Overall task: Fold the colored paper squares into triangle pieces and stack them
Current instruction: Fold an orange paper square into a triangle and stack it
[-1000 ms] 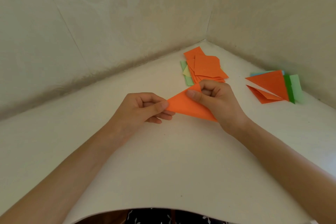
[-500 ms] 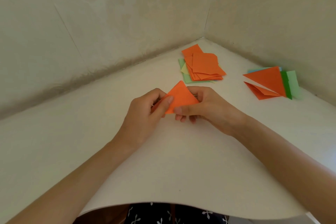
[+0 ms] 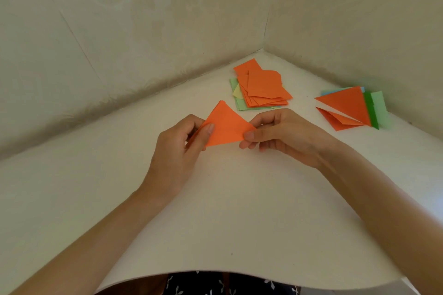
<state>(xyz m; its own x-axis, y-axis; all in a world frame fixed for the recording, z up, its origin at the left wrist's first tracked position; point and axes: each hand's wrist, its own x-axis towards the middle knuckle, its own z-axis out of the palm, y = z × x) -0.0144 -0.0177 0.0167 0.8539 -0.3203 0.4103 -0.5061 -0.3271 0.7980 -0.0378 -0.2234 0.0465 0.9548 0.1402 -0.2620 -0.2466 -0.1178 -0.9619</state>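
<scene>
A small orange paper triangle [image 3: 225, 126] is held just above the white table, its tip pointing away from me. My left hand [image 3: 178, 151] pinches its left corner between thumb and fingers. My right hand [image 3: 282, 136] pinches its right corner with the thumb on top. Behind it lies a loose pile of unfolded paper squares [image 3: 262, 90], mostly orange over light green and yellow ones. At the right lies a stack of folded triangles [image 3: 347, 109], orange on top with green and blue edges showing beneath.
The white table [image 3: 215, 211] fits into a corner between two pale walls [image 3: 143, 31]. Its near edge curves in front of my lap, where dark patterned fabric [image 3: 215, 285] shows.
The long orange triangle has been folded in half into a smaller one. Both hands have shifted to pinch its two lower corners, with its tip now pointing up and away.
</scene>
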